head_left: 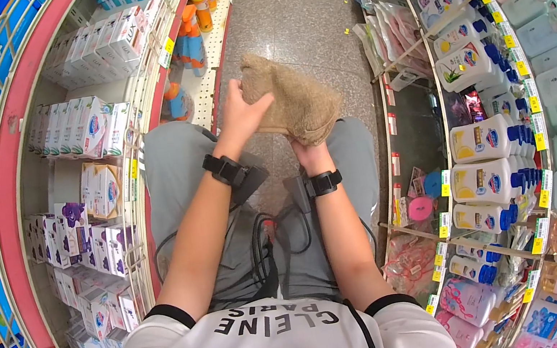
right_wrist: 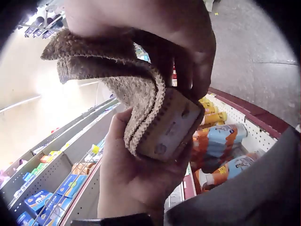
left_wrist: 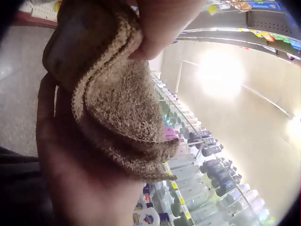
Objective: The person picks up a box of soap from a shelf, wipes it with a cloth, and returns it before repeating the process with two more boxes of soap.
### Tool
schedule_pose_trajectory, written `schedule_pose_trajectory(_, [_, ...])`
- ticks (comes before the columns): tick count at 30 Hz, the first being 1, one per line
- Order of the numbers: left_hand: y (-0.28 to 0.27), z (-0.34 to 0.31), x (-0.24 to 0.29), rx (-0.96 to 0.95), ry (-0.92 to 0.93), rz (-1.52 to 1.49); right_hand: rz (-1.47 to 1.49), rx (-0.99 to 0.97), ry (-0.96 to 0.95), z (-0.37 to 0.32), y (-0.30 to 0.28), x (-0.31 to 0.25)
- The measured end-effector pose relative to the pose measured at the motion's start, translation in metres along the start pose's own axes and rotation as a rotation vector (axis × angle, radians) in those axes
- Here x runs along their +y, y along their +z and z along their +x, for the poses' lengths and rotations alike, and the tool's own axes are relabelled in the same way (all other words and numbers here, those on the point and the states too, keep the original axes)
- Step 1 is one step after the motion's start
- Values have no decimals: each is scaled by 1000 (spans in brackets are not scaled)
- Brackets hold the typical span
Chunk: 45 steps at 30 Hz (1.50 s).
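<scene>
A folded brown towel (head_left: 292, 99) is held up over the aisle floor, just beyond the person's knees. The left hand (head_left: 243, 114) grips its left side, thumb lying over the cloth. From below and nearer the body, the right hand (head_left: 311, 156) holds the other end, its fingers mostly hidden under the towel in the head view. In the right wrist view the towel (right_wrist: 141, 106) bends in an S between both hands, showing thick stitched edges and a smoother pale panel with small dark marks. The left wrist view shows the fuzzy surface of the towel (left_wrist: 127, 99) between the layers.
Shelves line both sides closely. Boxed soaps (head_left: 92, 123) stand at left, with orange and blue bottles (head_left: 188, 39) on the low ledge ahead. White bottles with blue caps (head_left: 487, 181) and pink packs (head_left: 470, 300) fill the right side. Dark cables (head_left: 257, 243) hang between the knees.
</scene>
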<state>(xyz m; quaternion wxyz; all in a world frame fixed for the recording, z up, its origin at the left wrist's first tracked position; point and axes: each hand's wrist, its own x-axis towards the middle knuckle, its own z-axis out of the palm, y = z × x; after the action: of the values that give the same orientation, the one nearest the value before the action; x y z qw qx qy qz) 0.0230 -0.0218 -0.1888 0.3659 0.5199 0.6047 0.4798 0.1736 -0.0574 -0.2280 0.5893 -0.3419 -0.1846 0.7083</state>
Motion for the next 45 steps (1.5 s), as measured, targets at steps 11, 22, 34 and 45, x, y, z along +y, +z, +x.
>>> schedule_pose_trajectory(11, [-3, -6, 20, -166, -248, -625, -142, -52, -28, -8, 13, -11])
schedule_pose_trajectory(22, [-11, -13, 34, -264, -420, -692, -64, -39, -75, -10, 16, -20])
schedule_pose_trajectory(34, [-20, -16, 46, -664, -337, -552, 167, -276, -87, -4, 27, -39])
schedule_pose_trajectory(45, [-13, -15, 42, -608, -230, -541, -139, -173, -219, 2, 30, -40])
